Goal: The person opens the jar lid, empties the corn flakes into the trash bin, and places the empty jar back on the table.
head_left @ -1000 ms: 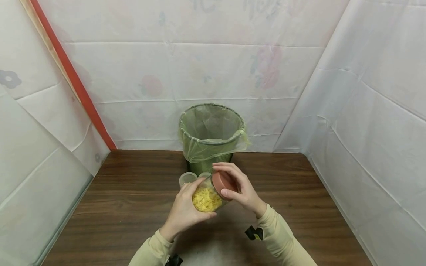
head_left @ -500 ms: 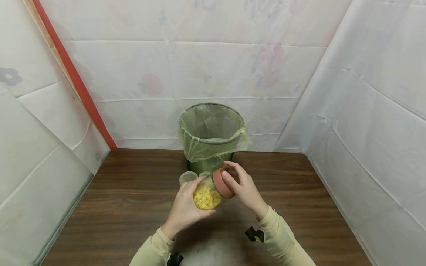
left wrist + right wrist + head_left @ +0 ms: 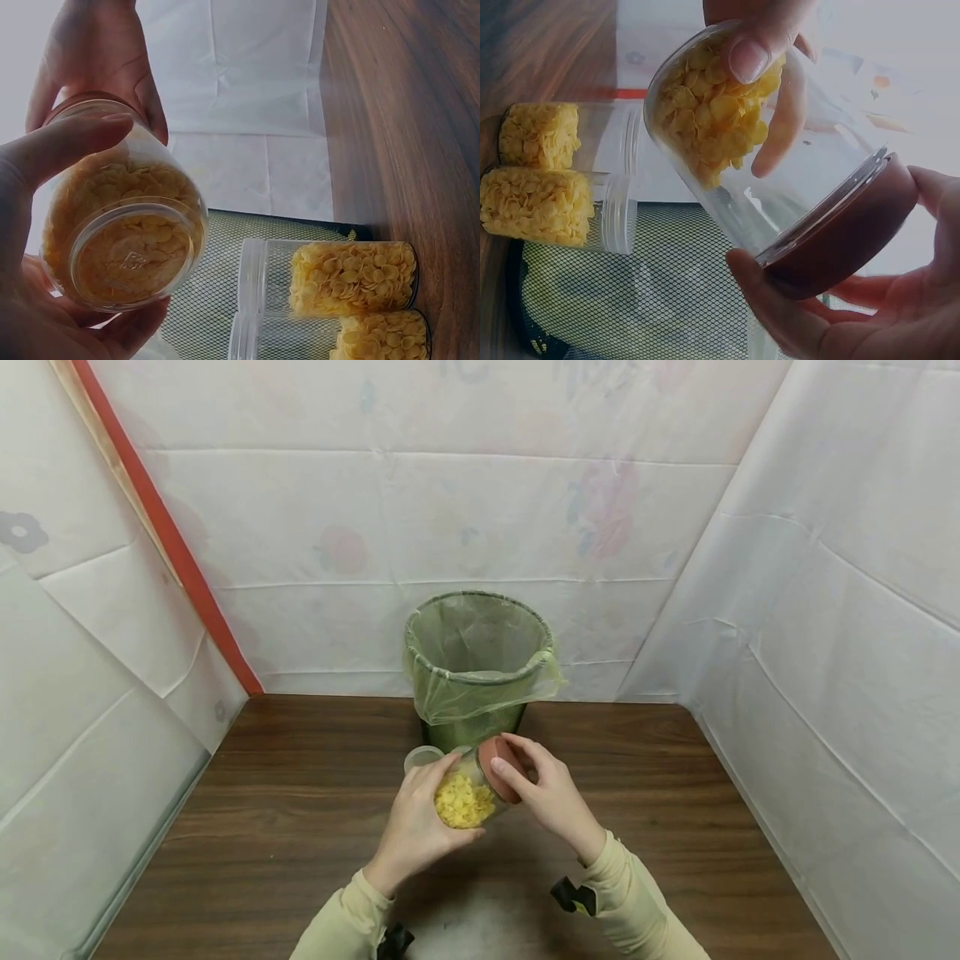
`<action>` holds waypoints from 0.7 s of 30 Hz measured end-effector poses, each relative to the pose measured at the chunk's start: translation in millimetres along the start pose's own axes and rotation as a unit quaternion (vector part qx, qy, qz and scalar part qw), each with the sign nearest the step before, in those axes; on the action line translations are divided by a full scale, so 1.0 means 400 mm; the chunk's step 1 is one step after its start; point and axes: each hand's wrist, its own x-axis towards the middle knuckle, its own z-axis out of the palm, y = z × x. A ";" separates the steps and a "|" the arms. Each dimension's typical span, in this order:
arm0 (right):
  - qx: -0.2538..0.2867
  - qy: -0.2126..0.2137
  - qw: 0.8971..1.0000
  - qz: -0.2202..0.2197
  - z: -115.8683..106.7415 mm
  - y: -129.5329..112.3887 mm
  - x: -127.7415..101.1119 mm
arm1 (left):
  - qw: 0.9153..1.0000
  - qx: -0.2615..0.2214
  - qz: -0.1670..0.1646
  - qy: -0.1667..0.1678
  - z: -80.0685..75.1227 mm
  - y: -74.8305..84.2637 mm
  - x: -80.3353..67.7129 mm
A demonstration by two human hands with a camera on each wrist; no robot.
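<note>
Jar (image 3: 472, 783), clear and part-filled with yellow flakes (image 3: 462, 806), is held above the tabletop (image 3: 300, 793) in front of the person, tilted so its reddish-brown lid (image 3: 490, 757) leans up to the right. Looking from the head view, I see both hands busy: the left hand (image 3: 416, 818) is spread around the body of the jar, and the right hand (image 3: 551, 789) has the lid between thumb and fingers. Half a second ago the forefinger of that right hand stood off past the lid; now the fingers are bent behind it, the thumb lies across it, and the lid shows narrower. Jar and left hand sit a touch higher. Behind them the mesh bin (image 3: 472, 733) with its pale green liner (image 3: 468, 703) has stayed put, and so have the two small containers (image 3: 423, 757) in front of it.

From the left wrist, the round base of the jar faces me, the left thumb laid across its side and the other fingers curled underneath. Both containers stand upright beside the bin, flakes inside each.

From the right wrist, the flakes gather at the base end, leaving clear space near the lid. It sits on the jar's mouth, right-hand fingers at opposite edges; how tightly it is fastened I cannot tell.
</note>
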 end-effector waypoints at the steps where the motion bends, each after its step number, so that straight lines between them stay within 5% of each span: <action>1: 0.002 -0.002 1.000 -0.004 -0.001 0.001 -0.001 | 1.000 -0.002 -0.002 -0.001 -0.001 0.001 0.000; 13: 0.018 -0.054 0.991 -0.117 -0.034 0.005 0.001 | 0.998 -0.054 -0.024 -0.030 -0.009 0.010 -0.008; 21: 0.018 -0.105 0.977 -0.184 -0.065 -0.047 -0.011 | 0.995 -0.079 -0.034 -0.043 -0.006 0.012 -0.010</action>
